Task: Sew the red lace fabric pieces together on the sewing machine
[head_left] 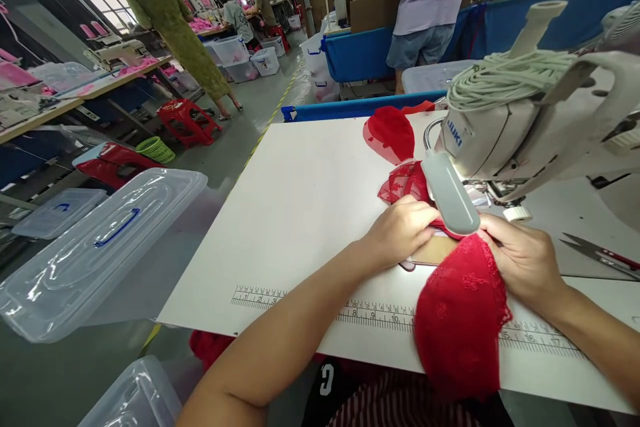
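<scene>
A red lace bra (457, 317) lies across the sewing table, one padded cup hanging over the front edge. Its other cup (393, 133) and sheer red mesh (405, 181) lie farther back, left of the sewing machine (493, 140). My left hand (405, 227) pinches the red fabric just left of the machine's grey lamp-like cover (450, 193). On the other side, my right hand (523, 257) grips the lace edge near the top of the front cup. The cover hides part of the fabric between my hands, and the needle cannot be made out.
Thread snips (603, 253) lie on the right of the white tabletop (300, 193), whose front edge carries a printed ruler. Left of the table stands a lidded clear plastic bin (115, 233). Other people stand or sit at machines behind, near red stools (187, 121).
</scene>
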Available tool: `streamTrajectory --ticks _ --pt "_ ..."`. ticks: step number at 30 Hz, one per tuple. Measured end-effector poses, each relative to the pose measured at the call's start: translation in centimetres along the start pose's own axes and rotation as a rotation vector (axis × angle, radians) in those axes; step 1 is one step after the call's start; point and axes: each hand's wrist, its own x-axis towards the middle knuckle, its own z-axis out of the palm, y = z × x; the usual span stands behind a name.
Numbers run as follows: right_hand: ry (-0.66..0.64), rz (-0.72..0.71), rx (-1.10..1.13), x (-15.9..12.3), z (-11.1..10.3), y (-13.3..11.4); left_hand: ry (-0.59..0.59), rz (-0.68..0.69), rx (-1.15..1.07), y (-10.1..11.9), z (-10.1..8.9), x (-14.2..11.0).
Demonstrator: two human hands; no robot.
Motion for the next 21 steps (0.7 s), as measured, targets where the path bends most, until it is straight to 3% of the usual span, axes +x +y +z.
streamTrajectory --ticks 3,9,12,17,21 --pt "0.018 -0.086 0.070 0.2 -0.1 -0.3 0.024 -0.002 -0.029 0.2 0.0 0.1" --pt "-0.017 -0.122 0.034 0.4 0.1 -0.3 0.075 -0.063 -0.152 -0.7 0.4 0.2" --pt "-0.015 -0.170 -0.071 0.4 0.1 0.2 0.090 -0.092 -0.204 -1.3 0.5 0.1" --pt "0.138 -0.225 -0.293 -0.1 -0.5 1.5 0.079 -0.141 -0.250 -1.5 0.6 0.2" --pt "0.104 -0.254 -0.312 -0.3 -0.4 1.7 0.099 -0.172 -0.227 -1.7 0.9 0.4"
